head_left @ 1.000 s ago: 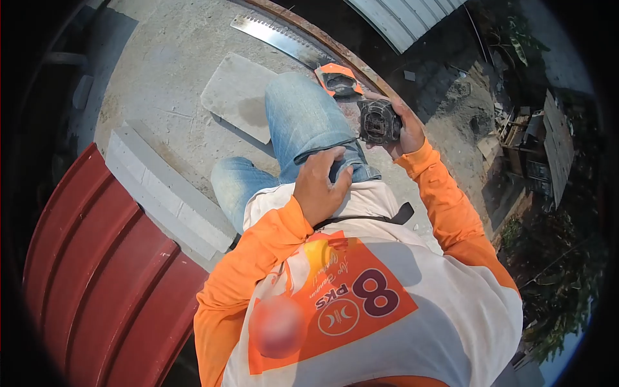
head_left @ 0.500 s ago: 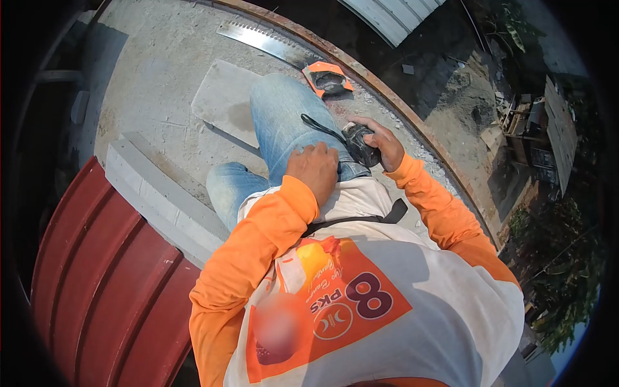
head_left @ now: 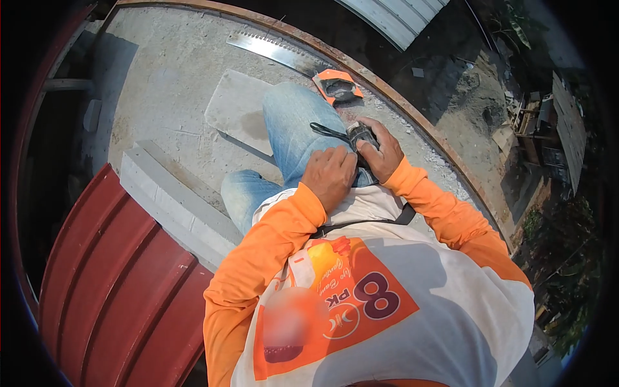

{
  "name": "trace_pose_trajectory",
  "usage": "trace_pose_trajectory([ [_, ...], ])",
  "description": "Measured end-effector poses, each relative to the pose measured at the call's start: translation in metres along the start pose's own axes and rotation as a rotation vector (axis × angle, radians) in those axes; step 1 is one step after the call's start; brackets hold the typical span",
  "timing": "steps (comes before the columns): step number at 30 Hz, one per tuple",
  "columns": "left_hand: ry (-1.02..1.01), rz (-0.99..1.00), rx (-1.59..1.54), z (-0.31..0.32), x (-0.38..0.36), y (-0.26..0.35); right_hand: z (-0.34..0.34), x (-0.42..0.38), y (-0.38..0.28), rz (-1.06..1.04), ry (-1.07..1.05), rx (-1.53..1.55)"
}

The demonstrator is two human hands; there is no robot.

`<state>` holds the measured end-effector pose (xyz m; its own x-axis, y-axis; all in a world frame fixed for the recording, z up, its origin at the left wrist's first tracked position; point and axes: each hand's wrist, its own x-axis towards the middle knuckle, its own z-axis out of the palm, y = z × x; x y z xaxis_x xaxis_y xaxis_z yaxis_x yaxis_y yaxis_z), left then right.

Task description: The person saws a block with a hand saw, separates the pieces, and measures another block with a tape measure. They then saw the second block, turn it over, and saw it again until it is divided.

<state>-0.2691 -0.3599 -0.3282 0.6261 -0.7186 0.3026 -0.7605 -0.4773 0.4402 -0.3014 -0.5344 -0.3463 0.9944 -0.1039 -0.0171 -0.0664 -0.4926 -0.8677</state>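
Observation:
My right hand [head_left: 383,149] is closed around a dark, worn tape measure [head_left: 361,134] above my thigh. From it a black wrist cord [head_left: 327,131] loops out over my jeans [head_left: 295,126]. Close beside it, my left hand [head_left: 330,175] has its fingers bent and drawn together, with the fingertips near the tape measure's lower side. What those fingers hold, if anything, is hidden. Beyond my knee lies a handsaw with a silver toothed blade [head_left: 274,53] and an orange and black handle [head_left: 338,86].
A flat grey slab [head_left: 225,103] lies on the concrete floor [head_left: 167,77] beside my leg. Pale blocks [head_left: 174,200] form a low edge at the left, against red metal roofing [head_left: 122,277]. A rusty rim [head_left: 387,97] bounds the floor, with lower ground beyond it.
My two hands have come together. The right hand has turned the tape measure and brought it to the left hand's fingers. The view has shifted slightly.

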Motion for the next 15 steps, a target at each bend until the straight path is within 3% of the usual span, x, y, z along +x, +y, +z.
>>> trace_pose_trajectory([
  [2, 0.016, 0.021, 0.027, -0.004, -0.004, -0.002, 0.008, 0.004, 0.002, -0.092, 0.026, -0.033],
  [4, -0.018, 0.109, 0.033, -0.004, -0.011, -0.005, 0.012, 0.003, -0.008, -0.075, 0.067, -0.190],
  [6, -0.051, 0.070, 0.077, 0.001, -0.017, -0.003, 0.016, 0.006, -0.008, -0.071, 0.059, -0.206],
  [8, -0.006, -0.072, 0.024, 0.004, -0.016, 0.000, 0.016, 0.013, 0.007, 0.037, -0.077, -0.088],
  [9, 0.030, -0.144, -0.094, 0.001, -0.019, 0.002, 0.009, 0.019, 0.027, 0.086, -0.271, -0.015],
  [10, 0.043, -0.156, -0.082, -0.005, -0.024, 0.002, -0.005, 0.028, 0.037, 0.069, -0.284, -0.017],
  [12, 0.126, -0.456, -0.376, -0.024, -0.045, -0.006, -0.035, 0.051, 0.052, 0.431, -0.669, 0.391],
  [14, 0.322, -0.703, -0.449, -0.037, -0.074, -0.022, -0.054, 0.088, 0.084, 0.674, -0.641, 0.498],
  [15, 0.390, -0.826, -0.431, -0.039, -0.094, -0.036, -0.051, 0.115, 0.117, 0.642, -0.528, 0.450],
])
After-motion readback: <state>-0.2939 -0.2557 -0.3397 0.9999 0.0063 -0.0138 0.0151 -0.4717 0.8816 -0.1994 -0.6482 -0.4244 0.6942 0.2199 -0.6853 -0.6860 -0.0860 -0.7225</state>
